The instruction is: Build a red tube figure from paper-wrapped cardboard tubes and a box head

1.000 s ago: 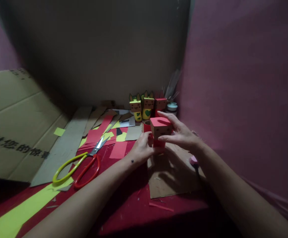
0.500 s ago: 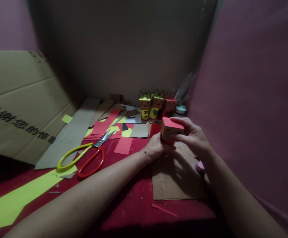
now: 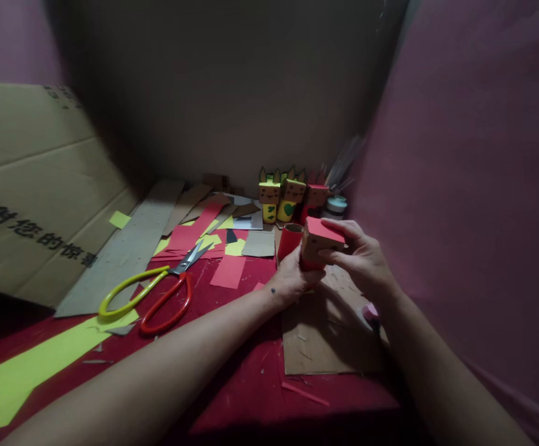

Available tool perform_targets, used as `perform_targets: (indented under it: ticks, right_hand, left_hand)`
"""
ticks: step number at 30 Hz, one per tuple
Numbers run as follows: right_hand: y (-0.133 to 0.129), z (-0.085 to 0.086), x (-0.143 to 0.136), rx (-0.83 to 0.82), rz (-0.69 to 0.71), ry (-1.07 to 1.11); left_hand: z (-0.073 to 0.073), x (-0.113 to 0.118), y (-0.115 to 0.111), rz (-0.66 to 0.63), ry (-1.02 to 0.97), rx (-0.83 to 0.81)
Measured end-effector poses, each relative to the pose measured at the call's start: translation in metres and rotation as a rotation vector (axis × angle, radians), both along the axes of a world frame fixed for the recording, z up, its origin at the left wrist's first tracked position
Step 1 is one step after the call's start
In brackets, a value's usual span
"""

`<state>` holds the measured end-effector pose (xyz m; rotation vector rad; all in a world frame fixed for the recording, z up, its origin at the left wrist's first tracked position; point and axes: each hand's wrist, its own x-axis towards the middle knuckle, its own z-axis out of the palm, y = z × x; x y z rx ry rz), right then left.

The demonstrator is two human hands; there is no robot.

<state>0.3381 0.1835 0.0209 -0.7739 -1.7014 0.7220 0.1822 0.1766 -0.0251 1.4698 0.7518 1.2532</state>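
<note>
Both hands are on a small cardboard figure [image 3: 315,246] with a red-topped box head and a red lower part. My left hand [image 3: 293,272] is wrapped round its lower part, the fingers partly hidden behind it. With thumb and fingers, my right hand [image 3: 355,251] grips the head from the right, at its top and front. Just behind my left hand stands a red paper tube [image 3: 290,240]. Beneath the hands lies a cardboard sheet [image 3: 329,347] with small scraps on it.
Scissors [image 3: 165,294] with yellow and red handles lie at the left. Yellow figures [image 3: 269,197], a red figure [image 3: 316,197] and a lidded jar [image 3: 336,206] stand at the back. Red paper [image 3: 228,272], a yellow strip [image 3: 41,365] and a large carton [image 3: 28,179] are leftward.
Both hands keep hold of the figure and have barely moved. The whole view has shifted slightly, so the scissors and carton appear a little further left.
</note>
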Motion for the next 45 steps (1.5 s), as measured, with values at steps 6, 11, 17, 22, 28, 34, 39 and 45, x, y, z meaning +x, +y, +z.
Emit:
perform_targets:
  ticks: [6,11,17,22,28,34,39,45]
  right_hand:
    - [0.0,0.007,0.003,-0.012,0.047,-0.037]
    - [0.001,0.004,0.005,0.017,0.042,-0.079]
    - [0.0,-0.001,0.006,-0.043,0.032,-0.154]
    - [0.0,-0.002,0.007,-0.047,0.105,-0.116]
    - [0.0,0.001,0.015,-0.055,0.158,-0.055]
    - [-0.003,-0.001,0.015,0.004,0.226,-0.074]
    - [-0.006,-0.006,0.008,-0.002,0.21,-0.102]
    - [-0.002,-0.01,0.005,0.047,0.214,-0.076]
  left_hand:
    - [-0.002,0.0,0.001,-0.033,-0.019,0.004]
    - [-0.005,0.001,0.003,-0.052,-0.043,0.011]
    - [-0.002,-0.001,0.003,-0.07,-0.063,0.021]
    - [0.001,0.0,0.002,-0.075,-0.068,0.027]
    - [0.003,0.0,0.0,-0.048,-0.055,0.018]
    - [0.011,-0.01,-0.009,-0.042,0.006,0.012]
    - [0.019,-0.011,-0.012,-0.035,0.027,0.039]
    - [0.014,-0.009,-0.004,0.035,0.065,0.049]
